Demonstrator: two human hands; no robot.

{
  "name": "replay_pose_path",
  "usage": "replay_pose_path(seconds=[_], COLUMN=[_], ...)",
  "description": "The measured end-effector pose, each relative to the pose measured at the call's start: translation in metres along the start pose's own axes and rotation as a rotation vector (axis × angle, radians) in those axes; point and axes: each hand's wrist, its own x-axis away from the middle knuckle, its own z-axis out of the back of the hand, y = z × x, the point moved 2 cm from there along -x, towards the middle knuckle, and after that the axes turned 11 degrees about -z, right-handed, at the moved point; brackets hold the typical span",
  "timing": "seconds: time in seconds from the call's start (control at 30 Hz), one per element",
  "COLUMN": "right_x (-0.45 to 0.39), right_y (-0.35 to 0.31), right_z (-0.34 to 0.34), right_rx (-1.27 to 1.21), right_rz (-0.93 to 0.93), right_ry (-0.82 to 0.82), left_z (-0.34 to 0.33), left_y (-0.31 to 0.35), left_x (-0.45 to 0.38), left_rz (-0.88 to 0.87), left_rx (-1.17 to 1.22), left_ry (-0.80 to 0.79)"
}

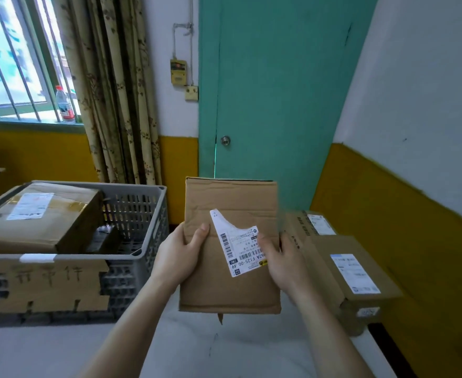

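Head view: my left hand (182, 251) and right hand (285, 259) grip the side edges of a cardboard box (228, 196) held above the surface (186, 347); it looks light and stiff, its torn label (238, 242) flimsy.

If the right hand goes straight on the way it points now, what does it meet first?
The torn label on the cardboard box; the right hand already seems to touch it with its thumb.

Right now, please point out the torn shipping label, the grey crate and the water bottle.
torn shipping label (236, 246): head view, its printed middle.
grey crate (157, 222): head view, its right wall.
water bottle (63, 100): head view, its body.
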Motion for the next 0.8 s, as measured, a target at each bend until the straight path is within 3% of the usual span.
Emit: replay_pose_path(seconds=[0.3, 0.8], right_x=[0.01, 0.028], right_y=[-0.011, -0.034], right_z=[0.003, 0.018], right_rx=[0.182, 0.09], right_rz=[0.019, 0.033], right_ry=[0.043, 0.091], left_z=[0.002, 0.011], left_y=[0.01, 0.03], left_x=[0.002, 0.007], left_rz=[-0.015, -0.001], left_rx=[-0.024, 0.017], left_ry=[-0.054, -0.061])
